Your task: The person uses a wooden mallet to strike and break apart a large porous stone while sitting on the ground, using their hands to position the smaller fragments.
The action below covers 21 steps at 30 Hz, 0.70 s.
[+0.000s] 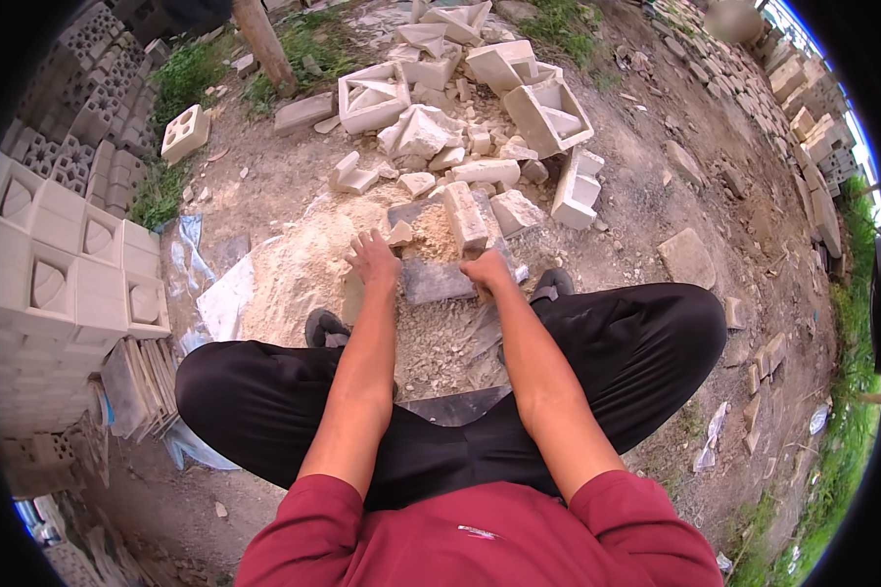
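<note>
My right hand [486,269] is closed around the near end of a long rectangular tan block [466,220], which tilts up over a dark grey slab [436,284] on the ground between my feet. My left hand [374,259] lies with fingers spread at the slab's left side, over pale crumbs. Right beside its fingertips is a small chunk of broken block [399,233]; whether they touch cannot be made out. Yellowish grit [434,233] covers the middle of the slab.
A heap of pale powder [299,259] spreads left of the slab. Beyond it lie broken blocks [421,132] and hollow square blocks [548,112]. Stacked patterned blocks [54,259] stand at the left. A wooden post [262,44] rises at the back.
</note>
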Available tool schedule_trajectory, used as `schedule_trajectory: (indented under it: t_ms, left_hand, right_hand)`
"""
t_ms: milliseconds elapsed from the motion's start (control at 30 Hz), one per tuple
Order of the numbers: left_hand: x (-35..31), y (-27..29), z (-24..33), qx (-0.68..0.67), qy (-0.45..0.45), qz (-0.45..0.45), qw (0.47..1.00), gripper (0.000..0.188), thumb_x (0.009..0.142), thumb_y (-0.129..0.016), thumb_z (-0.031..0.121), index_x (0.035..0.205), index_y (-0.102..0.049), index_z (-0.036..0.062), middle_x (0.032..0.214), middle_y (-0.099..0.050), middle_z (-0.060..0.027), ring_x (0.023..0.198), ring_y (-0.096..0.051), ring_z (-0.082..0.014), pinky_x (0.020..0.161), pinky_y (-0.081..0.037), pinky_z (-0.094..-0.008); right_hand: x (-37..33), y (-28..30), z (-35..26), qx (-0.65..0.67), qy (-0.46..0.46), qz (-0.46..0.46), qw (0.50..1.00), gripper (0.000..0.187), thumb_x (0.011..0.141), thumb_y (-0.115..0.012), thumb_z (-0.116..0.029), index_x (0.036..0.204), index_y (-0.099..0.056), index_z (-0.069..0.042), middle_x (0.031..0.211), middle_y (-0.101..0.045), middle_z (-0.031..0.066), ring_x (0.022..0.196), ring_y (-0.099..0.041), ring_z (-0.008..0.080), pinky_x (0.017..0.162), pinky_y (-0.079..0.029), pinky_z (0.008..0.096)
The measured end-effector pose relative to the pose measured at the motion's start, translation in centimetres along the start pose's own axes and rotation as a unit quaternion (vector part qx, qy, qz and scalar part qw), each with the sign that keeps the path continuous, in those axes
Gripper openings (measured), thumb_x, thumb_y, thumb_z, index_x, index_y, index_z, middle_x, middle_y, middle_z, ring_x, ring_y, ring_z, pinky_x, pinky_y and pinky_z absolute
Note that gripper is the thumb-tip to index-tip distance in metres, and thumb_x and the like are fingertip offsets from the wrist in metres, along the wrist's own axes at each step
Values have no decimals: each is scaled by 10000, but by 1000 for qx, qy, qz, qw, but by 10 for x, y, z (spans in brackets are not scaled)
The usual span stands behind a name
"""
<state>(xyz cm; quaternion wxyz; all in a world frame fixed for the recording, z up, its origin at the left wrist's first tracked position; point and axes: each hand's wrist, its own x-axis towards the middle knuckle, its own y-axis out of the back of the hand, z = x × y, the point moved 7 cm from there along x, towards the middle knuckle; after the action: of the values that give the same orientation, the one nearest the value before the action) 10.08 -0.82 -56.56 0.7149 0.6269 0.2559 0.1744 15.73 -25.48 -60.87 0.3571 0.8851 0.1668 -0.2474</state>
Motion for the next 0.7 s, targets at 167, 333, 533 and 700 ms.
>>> schedule_trajectory:
  t_ms: [167, 333, 533, 700]
  left_hand:
    - [9, -10, 41, -55, -201, 18, 978, 539, 815, -665, 244, 1322, -528, 125, 1444, -438, -113, 1386, -343, -307, 1130, -224, -593]
    - [18, -29, 77, 43, -255, 10, 966, 272, 849, -613, 217, 1097, -668, 121, 1335, -522, -92, 1321, -415, -287, 1138, -209, -578]
    - [-2, -34, 94, -95, -271, -32, 957, 342, 863, -587, 214, 1195, -630, 141, 1310, -538, -81, 1312, -426, -284, 1130, -213, -579]
    - [0, -24, 76, -125, -178, 69, 974, 512, 853, -611, 238, 1342, -515, 123, 1346, -508, -98, 1328, -402, -277, 1122, -230, -550]
  right_hand:
    - [1, 4, 16, -56, 31, 64, 996, 494, 638, -768, -303, 866, -675, 125, 878, -703, 264, 823, -710, 350, 744, -558, 397]
    - [8, 4, 23, 36, 81, 68, 994, 522, 633, -784, -342, 884, -685, 105, 868, -698, 257, 847, -705, 338, 749, -557, 397]
    - [-3, 3, 41, 132, 32, 40, 990, 398, 677, -762, -306, 716, -677, 81, 623, -666, 174, 566, -679, 249, 601, -546, 363]
    - [-3, 12, 25, 95, 37, 51, 993, 388, 690, -744, -313, 661, -662, 65, 586, -654, 163, 549, -675, 256, 600, -546, 364]
